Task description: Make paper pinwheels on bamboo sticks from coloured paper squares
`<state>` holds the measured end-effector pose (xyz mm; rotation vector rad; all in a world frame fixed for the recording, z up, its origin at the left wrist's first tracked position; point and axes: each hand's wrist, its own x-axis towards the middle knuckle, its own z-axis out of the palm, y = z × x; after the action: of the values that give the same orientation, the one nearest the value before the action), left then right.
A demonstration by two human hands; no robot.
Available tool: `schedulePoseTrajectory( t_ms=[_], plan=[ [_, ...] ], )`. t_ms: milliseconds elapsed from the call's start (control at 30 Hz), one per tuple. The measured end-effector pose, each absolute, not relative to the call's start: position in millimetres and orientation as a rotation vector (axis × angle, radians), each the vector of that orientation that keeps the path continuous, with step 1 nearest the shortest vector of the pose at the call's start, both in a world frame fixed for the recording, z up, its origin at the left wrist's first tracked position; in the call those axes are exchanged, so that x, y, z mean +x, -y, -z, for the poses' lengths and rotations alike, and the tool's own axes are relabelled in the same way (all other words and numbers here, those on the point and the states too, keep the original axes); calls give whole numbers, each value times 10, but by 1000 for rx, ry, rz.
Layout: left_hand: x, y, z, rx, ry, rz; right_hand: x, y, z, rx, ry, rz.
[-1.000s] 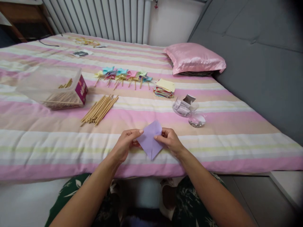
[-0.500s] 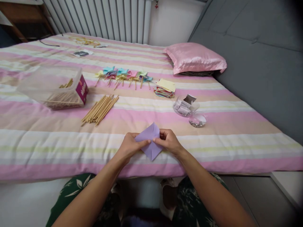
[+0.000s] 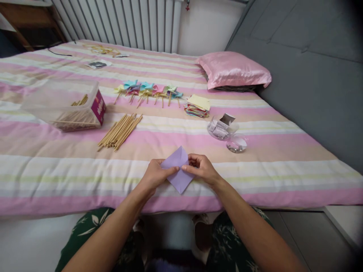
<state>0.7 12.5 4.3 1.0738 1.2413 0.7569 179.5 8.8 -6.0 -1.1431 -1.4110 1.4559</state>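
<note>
A square of purple paper [image 3: 180,182] is held above the front edge of the bed, one corner toward me, with slits or creases running in from its corners. My left hand [image 3: 157,173] grips its left side, the thumb lying on top near the middle. From the right, my right hand [image 3: 202,169] pinches it too, its thumb tip almost meeting the left one at the centre. The fingers beneath the sheet are mostly hidden.
On the striped bedspread [image 3: 255,151] lie a bundle of wooden sticks [image 3: 120,132], a clear plastic box [image 3: 76,109] holding more sticks, several paper pinwheels [image 3: 146,88], a stack of coloured paper [image 3: 197,105], two small clear containers [image 3: 237,144] and a pink pillow [image 3: 234,70].
The purple paper has turned slightly and shifted a little to the left, its far corner most visibly. Both hands keep their hold on it.
</note>
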Motion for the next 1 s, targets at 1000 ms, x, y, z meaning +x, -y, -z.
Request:
schedulePoseTrajectory(
  t_ms=[1000],
  plan=[
    [-8,-123,-109,974,-1194,-743,1783,-107,57,-1129,1072,-1495]
  ],
)
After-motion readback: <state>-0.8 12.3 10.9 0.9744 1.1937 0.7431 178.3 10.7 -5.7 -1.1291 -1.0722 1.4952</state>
